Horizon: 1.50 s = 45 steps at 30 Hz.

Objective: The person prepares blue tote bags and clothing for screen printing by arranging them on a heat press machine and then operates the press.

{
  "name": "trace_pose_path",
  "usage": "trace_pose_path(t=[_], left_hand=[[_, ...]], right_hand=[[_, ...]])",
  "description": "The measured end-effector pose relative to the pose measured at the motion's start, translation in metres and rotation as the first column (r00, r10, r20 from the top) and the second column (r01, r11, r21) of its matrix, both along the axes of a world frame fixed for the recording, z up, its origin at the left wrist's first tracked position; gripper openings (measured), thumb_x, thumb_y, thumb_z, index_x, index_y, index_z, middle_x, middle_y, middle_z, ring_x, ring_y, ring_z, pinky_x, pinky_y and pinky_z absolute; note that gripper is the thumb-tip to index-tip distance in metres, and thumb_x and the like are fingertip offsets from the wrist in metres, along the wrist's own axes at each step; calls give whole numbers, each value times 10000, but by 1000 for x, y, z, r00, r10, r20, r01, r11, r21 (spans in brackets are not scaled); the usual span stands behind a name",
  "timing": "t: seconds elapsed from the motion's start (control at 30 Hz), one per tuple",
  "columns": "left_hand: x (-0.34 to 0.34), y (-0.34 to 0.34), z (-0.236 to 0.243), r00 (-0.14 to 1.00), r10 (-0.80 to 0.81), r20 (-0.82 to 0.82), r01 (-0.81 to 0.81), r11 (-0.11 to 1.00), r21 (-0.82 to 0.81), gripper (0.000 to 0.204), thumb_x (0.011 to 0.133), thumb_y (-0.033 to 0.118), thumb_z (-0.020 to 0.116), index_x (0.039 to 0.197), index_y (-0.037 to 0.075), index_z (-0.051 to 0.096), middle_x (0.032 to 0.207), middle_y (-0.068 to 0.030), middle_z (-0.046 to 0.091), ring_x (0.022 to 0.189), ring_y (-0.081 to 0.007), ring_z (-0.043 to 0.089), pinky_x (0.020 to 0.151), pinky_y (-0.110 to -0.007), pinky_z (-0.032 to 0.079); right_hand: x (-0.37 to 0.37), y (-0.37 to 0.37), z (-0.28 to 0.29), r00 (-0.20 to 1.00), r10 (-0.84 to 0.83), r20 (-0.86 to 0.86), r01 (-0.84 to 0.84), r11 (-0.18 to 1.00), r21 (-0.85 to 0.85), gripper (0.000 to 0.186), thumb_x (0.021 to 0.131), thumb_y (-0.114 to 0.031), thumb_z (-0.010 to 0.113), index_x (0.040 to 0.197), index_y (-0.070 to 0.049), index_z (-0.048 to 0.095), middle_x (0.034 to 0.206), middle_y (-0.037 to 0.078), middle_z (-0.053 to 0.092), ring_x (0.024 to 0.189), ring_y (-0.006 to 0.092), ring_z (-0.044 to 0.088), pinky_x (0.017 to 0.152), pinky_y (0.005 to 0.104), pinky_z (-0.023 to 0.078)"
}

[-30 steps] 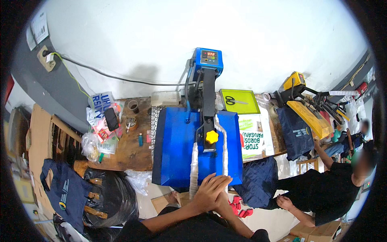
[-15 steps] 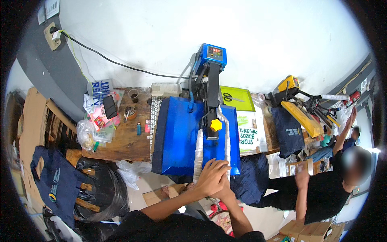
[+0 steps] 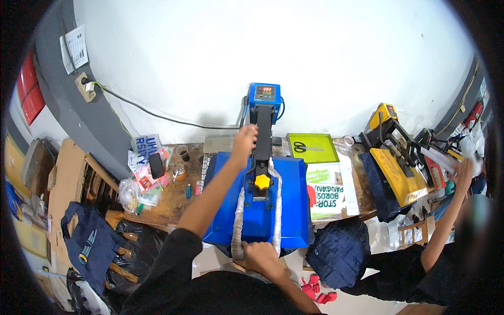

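A blue heat press stands in front of me, its plate down, with a yellow star knob on top and a lit control box at the back. Its handle is wrapped in white and bends around toward me. My right hand is closed around the handle's near end. With fingers curled, my left hand is raised beside the press's black arm; what it holds, if anything, is hidden. Dark fabric edges show under the plate.
Right of the press are a green tray with scissors and a printed sheet. A yellow heat press stands farther right, near a co-worker. A navy bag hangs at left; a phone lies on the table.
My left hand has left the handle's near end and risen to the press's black arm. My right hand stays at the handle. The view has shifted; the co-worker's arm has moved too.
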State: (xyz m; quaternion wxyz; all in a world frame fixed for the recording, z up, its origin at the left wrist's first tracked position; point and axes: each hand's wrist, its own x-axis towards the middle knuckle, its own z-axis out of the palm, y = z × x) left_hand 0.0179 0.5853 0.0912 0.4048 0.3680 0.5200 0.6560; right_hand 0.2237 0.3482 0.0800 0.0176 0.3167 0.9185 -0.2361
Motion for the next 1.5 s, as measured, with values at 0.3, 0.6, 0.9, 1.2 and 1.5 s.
trace_pose_path(t=[0.3, 0.6, 0.9, 1.2, 1.5], left_hand=[[-46, 168, -47, 967, 203, 153, -151, 943, -298, 466, 835, 511, 673, 817, 59, 560, 689, -21, 486, 527, -121, 398, 420, -311, 283], [-54, 168, -54, 998, 25, 55, -25, 1000, -2, 240, 893, 251, 664, 941, 18, 637, 733, 6, 519, 628, -76, 441, 546, -252, 385], [41, 32, 8, 713, 165, -681, -21, 976, 214, 423, 903, 223, 619, 1249, -7, 535, 1289, -199, 532, 1145, -336, 542, 1008, -431, 392], [126, -262, 3, 568, -54, -821, -220, 951, -215, 474, 830, 110, 646, 1290, 73, 536, 1409, -139, 451, 1358, -360, 335, 1112, -461, 265], [140, -258, -16, 365, 17, -931, -384, 913, -134, 395, 773, 81, 637, 1167, 103, 632, 1320, -93, 550, 1294, -327, 444, 1038, -453, 374]], right_hand=[[14, 8, -15, 998, 38, -52, -42, 996, -84, 227, 875, -196, 549, 906, 17, 622, 725, 175, 666, 672, 327, 676, 588, 441, 529], [13, 13, -18, 995, 80, -59, -87, 986, -141, 207, 814, -103, 566, 968, 35, 567, 742, 183, 679, 668, 315, 695, 573, 421, 561], [16, 24, 3, 992, 110, -55, -122, 935, -333, 402, 844, -321, 614, 1016, 41, 585, 838, 227, 671, 745, 343, 687, 650, 429, 555], [5, 310, 27, 446, -529, -722, 202, 846, -494, 302, 995, -289, 473, 1017, -7, 580, 848, 117, 643, 762, 184, 633, 717, 321, 498], [-80, 477, -48, 484, -689, -539, 500, 724, -475, 543, 987, -503, 400, 896, -6, 599, 743, 166, 621, 557, 230, 616, 559, 386, 468]])
